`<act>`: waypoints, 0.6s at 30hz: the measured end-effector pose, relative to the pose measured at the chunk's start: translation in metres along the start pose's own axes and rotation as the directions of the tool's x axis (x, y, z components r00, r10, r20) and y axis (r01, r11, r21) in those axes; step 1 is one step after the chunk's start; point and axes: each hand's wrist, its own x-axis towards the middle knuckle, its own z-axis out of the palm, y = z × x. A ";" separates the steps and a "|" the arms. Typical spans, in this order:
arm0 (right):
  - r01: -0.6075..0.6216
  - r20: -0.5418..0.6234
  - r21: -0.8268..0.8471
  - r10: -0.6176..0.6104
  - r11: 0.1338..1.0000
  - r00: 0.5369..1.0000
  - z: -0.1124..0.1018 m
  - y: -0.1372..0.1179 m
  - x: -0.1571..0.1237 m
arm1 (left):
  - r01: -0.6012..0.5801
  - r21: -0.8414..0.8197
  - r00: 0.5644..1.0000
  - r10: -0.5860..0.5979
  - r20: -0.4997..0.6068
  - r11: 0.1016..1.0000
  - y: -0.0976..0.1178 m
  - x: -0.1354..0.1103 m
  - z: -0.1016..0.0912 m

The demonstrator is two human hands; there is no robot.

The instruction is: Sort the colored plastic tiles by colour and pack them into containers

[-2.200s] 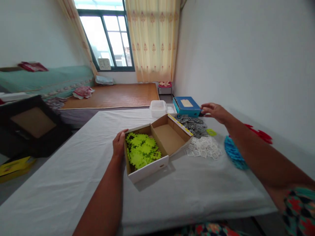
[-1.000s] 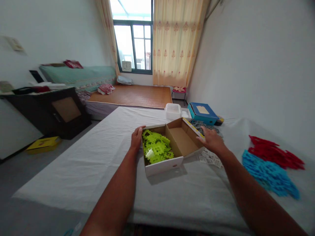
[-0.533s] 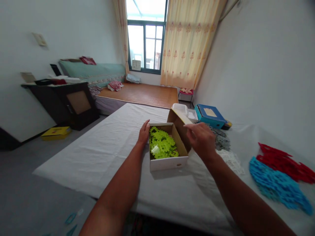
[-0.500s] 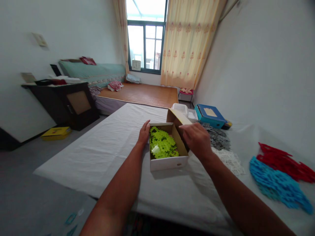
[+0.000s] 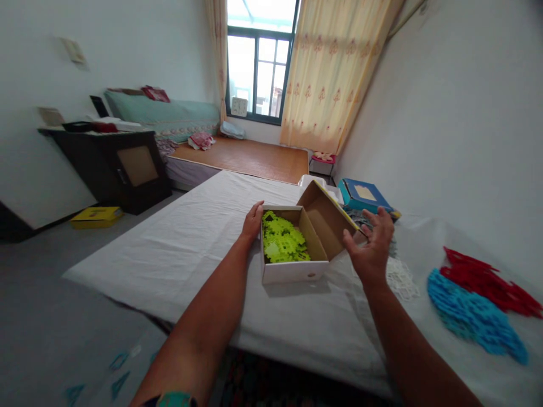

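Rests left hand [image 5: 253, 220] against white box [image 5: 292, 272] containing green pieces [image 5: 285, 240], cannot tell whether gripping; spreads right hand [image 5: 373, 247], fingers apart, beside tilted lid [image 5: 324, 217], near blue box [image 5: 365, 195].

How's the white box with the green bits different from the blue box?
The white box is open, its lid tilted, with green pieces inside; the blue box looks shut. The white box has a plain white front with a small dark mark, while the blue box has a pale patch on top. The white box is nearer, the left hand at its side; the blue box sits farther back. Both rest on the white cloth.
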 end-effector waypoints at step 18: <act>0.028 0.279 -0.105 0.002 0.994 0.960 -0.004 0.039 -0.010 | 0.041 -0.030 0.999 -0.041 -0.008 0.999 -0.003 0.001 0.000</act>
